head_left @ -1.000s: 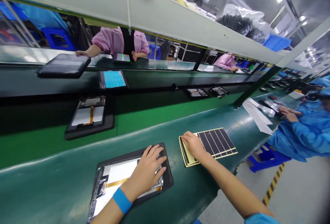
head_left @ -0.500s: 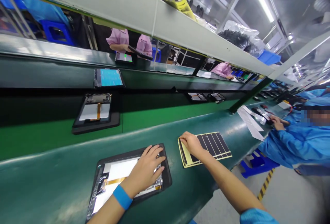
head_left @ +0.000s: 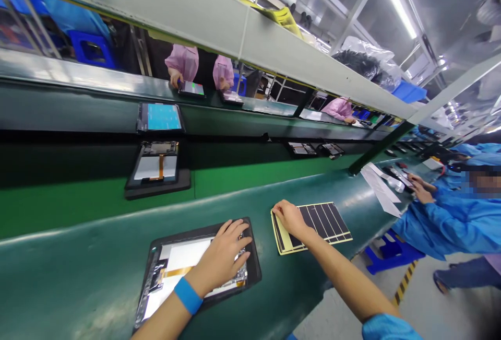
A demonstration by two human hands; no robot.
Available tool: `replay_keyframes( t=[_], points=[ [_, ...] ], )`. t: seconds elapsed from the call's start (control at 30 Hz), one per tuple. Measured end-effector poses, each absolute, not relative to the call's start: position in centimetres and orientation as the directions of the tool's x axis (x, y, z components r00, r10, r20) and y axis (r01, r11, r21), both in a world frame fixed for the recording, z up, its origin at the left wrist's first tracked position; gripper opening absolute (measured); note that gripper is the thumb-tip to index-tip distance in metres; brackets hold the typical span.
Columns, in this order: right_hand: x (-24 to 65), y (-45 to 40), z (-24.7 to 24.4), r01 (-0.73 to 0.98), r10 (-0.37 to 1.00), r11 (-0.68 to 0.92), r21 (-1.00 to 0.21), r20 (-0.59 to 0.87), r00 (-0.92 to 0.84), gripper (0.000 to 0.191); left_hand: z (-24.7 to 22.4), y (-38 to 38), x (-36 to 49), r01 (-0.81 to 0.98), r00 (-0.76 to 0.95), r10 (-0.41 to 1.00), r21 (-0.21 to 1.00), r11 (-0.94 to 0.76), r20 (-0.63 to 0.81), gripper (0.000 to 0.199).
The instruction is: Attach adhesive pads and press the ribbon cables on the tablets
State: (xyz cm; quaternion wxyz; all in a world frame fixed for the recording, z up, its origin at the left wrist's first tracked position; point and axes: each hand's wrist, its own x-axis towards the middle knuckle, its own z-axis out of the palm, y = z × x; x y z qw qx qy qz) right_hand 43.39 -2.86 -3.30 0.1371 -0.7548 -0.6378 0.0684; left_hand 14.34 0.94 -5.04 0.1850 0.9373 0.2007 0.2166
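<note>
An opened tablet (head_left: 183,252), its white inner panel and orange ribbon cable showing, lies on the green bench before me. My left hand (head_left: 219,260), with a blue wristband, rests over its right part with fingers spread, hiding some of the inside. To the right, a yellow-backed sheet of black strips (head_left: 323,220) lies flat on the bench. My right hand (head_left: 290,219) is closed at that sheet's upper left corner, thumb and fingers together. The fingertips cover whatever bit of the sheet is between them. A bare yellow band shows below this hand.
Beyond the bench, a green conveyor belt (head_left: 223,180) carries another opened tablet (head_left: 156,167) and two smaller-looking devices. A blue-screened tablet (head_left: 162,117) sits farther back. White paper strips (head_left: 378,188) lie by a dark post (head_left: 376,149). Co-workers sit opposite and at right.
The opened tablet on the belt has shifted right, and the blue-screened one slightly left. A pink-sleeved person opposite has lowered a dark tablet. My hands have stayed nearly still.
</note>
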Motion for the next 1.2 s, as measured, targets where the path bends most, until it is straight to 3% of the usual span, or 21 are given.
replay_keyframes(
  t=[0.3,0.87,1.2],
  points=[
    [42.9,-3.7,-3.9,0.935,0.978,-0.136,-0.329,0.104,0.179,0.023,-4.8,0.9,14.3,0.291,0.826,0.454,0.438,-0.851,0.333,0.025],
    [45.4,-6.5,-2.3,0.747,0.996,0.04,-0.664,0.082,0.019,0.029,-3.3,0.5,16.1,0.332,0.814,0.487,0.433,-0.838,0.316,0.028],
    [46.1,-6.9,-2.0,0.676,0.996,0.077,-0.733,0.094,-0.013,0.03,-1.4,1.7,23.2,0.319,0.9,0.407,0.399,-0.859,0.155,0.052]
  ],
)
